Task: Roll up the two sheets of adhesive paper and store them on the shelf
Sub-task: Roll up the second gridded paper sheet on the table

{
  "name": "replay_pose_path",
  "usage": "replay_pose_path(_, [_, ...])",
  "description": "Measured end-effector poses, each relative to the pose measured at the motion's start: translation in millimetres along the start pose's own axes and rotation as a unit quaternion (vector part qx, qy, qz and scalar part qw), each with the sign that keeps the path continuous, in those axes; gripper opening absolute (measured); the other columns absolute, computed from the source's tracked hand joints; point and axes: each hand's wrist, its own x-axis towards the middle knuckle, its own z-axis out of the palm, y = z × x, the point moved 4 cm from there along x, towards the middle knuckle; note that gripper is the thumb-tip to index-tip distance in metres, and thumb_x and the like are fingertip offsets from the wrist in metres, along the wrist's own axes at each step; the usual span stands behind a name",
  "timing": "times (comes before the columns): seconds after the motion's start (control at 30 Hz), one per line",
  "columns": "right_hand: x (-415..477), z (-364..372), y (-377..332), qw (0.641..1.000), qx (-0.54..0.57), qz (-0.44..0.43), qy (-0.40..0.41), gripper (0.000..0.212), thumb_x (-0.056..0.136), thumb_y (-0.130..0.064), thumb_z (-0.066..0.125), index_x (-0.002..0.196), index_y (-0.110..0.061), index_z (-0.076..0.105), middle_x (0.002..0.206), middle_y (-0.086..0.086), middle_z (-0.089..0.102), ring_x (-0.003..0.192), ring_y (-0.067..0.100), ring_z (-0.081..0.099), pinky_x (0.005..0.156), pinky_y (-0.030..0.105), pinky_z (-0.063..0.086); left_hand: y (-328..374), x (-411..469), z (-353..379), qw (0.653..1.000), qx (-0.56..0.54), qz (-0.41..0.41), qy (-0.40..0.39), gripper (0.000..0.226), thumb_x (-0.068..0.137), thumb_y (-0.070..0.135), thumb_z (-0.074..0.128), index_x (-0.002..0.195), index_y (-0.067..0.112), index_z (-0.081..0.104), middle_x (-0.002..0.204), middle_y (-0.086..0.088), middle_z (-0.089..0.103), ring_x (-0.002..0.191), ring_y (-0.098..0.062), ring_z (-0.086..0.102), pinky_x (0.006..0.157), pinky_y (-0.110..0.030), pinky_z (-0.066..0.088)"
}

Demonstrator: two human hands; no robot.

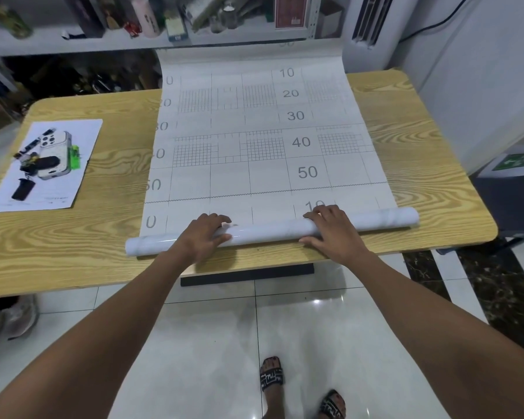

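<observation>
Rolled end of the white gridded adhesive paper sheet [263, 140] is gripped by left hand [204, 234] and right hand [330, 228] — fingers [318, 211] curled over it.

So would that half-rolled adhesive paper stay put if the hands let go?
Probably not: the roll looks round and glossy, so it may unroll or slip. Its far edge curls upward, suggesting springy, floppy paper.

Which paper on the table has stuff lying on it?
The small white sheet at the left, under a phone. The big gridded sheet has only the left hand and right hand on it.
</observation>
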Motion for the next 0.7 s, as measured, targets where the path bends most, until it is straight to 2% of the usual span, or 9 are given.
replay_pose_path(0.13, [-0.7, 0.9, -0.5, 1.0, 0.001, 0.009, 0.006, 0.058, 0.086, -0.051, 0.056, 0.131, -0.014, 0.048, 0.132, 0.008, 0.047, 0.12, 0.027, 0.039, 0.101, 0.034, 0.027, -3.8, 1.4, 2.0, 1.0, -0.008, -0.023, 0.012, 0.035, 0.092, 0.036, 0.051, 0.122, 0.019, 0.051, 0.108, -0.005, 0.057, 0.104, -0.022, 0.047, 0.086, -0.033, 0.037])
replay_pose_path(0.27, [-0.7, -0.3, -2.2, 1.0, 0.013, 0.014, 0.021, 0.054, 0.085, -0.047, 0.06, 0.123, -0.009, 0.052, 0.122, 0.01, 0.053, 0.11, 0.029, 0.045, 0.095, 0.035, 0.033, -5.6, 1.3, 2.3, 0.999, -0.017, -0.046, 0.018, 0.039, 0.09, 0.039, 0.051, 0.125, 0.021, 0.044, 0.109, -0.007, 0.061, 0.097, -0.023, 0.055, 0.082, -0.033, 0.042])
replay_pose_path(0.33, [0.5, -1.7, -3.0, 1.0, 0.011, 0.013, 0.022, 0.053, 0.085, -0.045, 0.061, 0.12, -0.007, 0.054, 0.12, 0.012, 0.054, 0.107, 0.03, 0.047, 0.093, 0.036, 0.034, -2.7, 0.6, 2.2, 0.999, -0.008, -0.044, 0.023, 0.042, 0.09, 0.037, 0.053, 0.128, 0.02, 0.043, 0.114, -0.006, 0.059, 0.101, -0.024, 0.055, 0.085, -0.034, 0.042])
replay_pose_path(0.47, [1.1, -3.4, -4.2, 1.0, 0.004, 0.003, 0.022, 0.048, 0.087, -0.043, 0.06, 0.119, -0.008, 0.055, 0.122, 0.01, 0.052, 0.106, 0.03, 0.048, 0.092, 0.037, 0.036, 2.6, -2.9, 3.6, 0.997, 0.049, 0.018, 0.051, 0.049, 0.086, 0.037, 0.06, 0.128, 0.015, 0.047, 0.124, -0.009, 0.05, 0.107, -0.026, 0.051, 0.086, -0.035, 0.04])
replay_pose_path(0.57, [1.0, -2.9, -4.4, 1.0, -0.002, 0.002, 0.024, 0.043, 0.089, -0.039, 0.059, 0.119, -0.009, 0.057, 0.125, 0.009, 0.05, 0.107, 0.03, 0.046, 0.093, 0.037, 0.036, 6.8, -5.5, 6.2, 0.991, 0.103, 0.06, 0.055, 0.046, 0.084, 0.036, 0.063, 0.124, 0.016, 0.052, 0.118, -0.01, 0.052, 0.102, -0.029, 0.051, 0.079, -0.033, 0.037])
replay_pose_path(0.7, [0.7, -1.2, -4.0, 1.0, -0.011, 0.0, 0.014, 0.042, 0.09, -0.042, 0.055, 0.118, -0.01, 0.057, 0.119, 0.008, 0.054, 0.104, 0.029, 0.048, 0.092, 0.036, 0.035, 10.9, -8.2, 6.9, 0.987, 0.13, 0.075, 0.059, 0.043, 0.084, 0.03, 0.064, 0.124, 0.019, 0.053, 0.115, -0.01, 0.054, 0.096, -0.029, 0.052, 0.076, -0.033, 0.039])
